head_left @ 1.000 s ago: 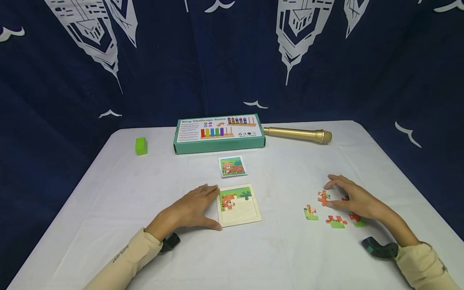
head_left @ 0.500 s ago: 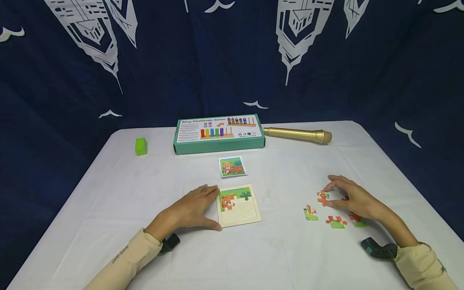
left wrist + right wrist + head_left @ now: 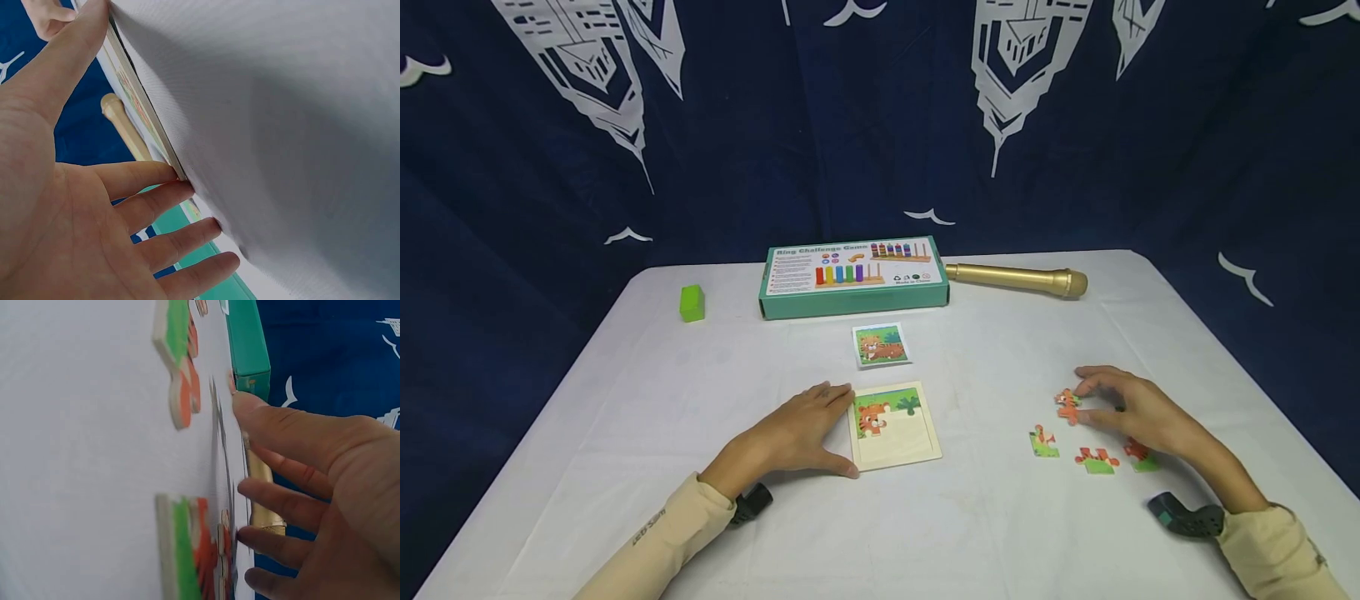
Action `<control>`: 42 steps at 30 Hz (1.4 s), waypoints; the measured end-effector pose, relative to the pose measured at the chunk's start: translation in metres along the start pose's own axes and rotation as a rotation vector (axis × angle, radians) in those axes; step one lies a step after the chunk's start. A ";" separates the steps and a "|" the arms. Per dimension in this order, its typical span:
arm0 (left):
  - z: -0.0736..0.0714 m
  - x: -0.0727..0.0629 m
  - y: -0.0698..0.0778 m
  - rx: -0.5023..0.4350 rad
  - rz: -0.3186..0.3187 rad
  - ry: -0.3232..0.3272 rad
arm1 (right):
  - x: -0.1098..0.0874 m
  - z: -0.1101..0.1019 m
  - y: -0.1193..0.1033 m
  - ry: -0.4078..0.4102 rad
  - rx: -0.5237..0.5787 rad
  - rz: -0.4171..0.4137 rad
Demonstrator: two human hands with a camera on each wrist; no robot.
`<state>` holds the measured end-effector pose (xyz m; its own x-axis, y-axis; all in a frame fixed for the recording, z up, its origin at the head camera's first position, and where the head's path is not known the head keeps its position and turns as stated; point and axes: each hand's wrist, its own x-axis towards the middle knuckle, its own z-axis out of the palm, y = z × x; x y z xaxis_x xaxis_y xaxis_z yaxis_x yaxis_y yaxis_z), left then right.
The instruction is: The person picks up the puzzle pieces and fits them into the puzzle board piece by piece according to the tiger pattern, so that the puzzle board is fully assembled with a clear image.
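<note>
My left hand (image 3: 796, 430) lies at the left side of a wooden puzzle board (image 3: 898, 446). Its thumb and index finger touch the board's edge, and the fingers are extended, as the left wrist view shows. Part of a tiger picture fills the board's upper left and top. Between thumb and index finger, my right hand (image 3: 1142, 414) pinches an orange tiger puzzle piece (image 3: 1066, 407). Nearby lie more pieces: a green-and-orange puzzle piece (image 3: 1044, 442), a wide puzzle piece (image 3: 1097, 461) and a striped puzzle piece (image 3: 1141, 456). Another is mostly hidden under the right hand.
Behind the board lies a small tiger picture card (image 3: 882, 345). Farther back are a green Ring Challenge Game box (image 3: 853, 279) and a gold microphone (image 3: 1018, 278). A green block (image 3: 692, 303) stands at the back left of the white-covered table (image 3: 970, 533).
My right thumb and index finger have shifted slightly left, and the orange puzzle piece has moved and turned a little with them. The left hand and the board have stayed put.
</note>
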<state>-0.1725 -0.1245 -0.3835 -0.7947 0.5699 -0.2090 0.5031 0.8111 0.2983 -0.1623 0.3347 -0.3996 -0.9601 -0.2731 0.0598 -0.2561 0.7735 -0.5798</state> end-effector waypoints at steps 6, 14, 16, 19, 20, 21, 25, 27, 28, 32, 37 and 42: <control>0.000 0.000 0.000 0.001 0.003 0.001 | -0.002 -0.002 -0.003 0.077 -0.058 0.019; 0.000 0.000 -0.001 0.009 0.006 0.002 | 0.000 -0.005 -0.004 0.091 0.102 0.076; 0.000 0.000 -0.001 0.008 0.006 0.002 | 0.000 -0.005 -0.003 0.097 0.138 0.065; 0.001 0.000 -0.001 0.005 0.001 0.003 | 0.000 -0.004 -0.003 0.109 0.185 0.043; 0.001 0.000 -0.001 0.005 -0.001 0.003 | -0.001 -0.004 -0.003 0.111 0.193 0.037; 0.001 0.000 -0.001 0.004 -0.002 0.003 | -0.001 -0.004 -0.003 0.112 0.199 0.032; 0.001 0.000 -0.001 0.005 0.001 0.006 | -0.001 -0.003 -0.003 0.106 0.220 0.017; 0.001 0.001 -0.001 0.007 0.007 0.008 | -0.001 -0.003 -0.004 0.107 0.236 0.004; 0.001 0.000 -0.001 0.007 0.009 0.009 | 0.000 -0.003 -0.005 0.108 0.243 -0.006; 0.001 0.000 -0.001 0.008 0.011 0.010 | 0.003 -0.004 -0.007 0.123 0.263 -0.057; 0.001 0.000 -0.001 0.003 0.009 0.006 | 0.008 -0.007 -0.011 0.135 0.294 -0.113; 0.001 0.001 -0.001 0.006 0.006 0.008 | 0.017 -0.007 -0.017 0.115 0.330 -0.158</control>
<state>-0.1732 -0.1247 -0.3851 -0.7945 0.5737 -0.1993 0.5101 0.8084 0.2937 -0.1752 0.3209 -0.3826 -0.9229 -0.2940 0.2489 -0.3699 0.4961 -0.7855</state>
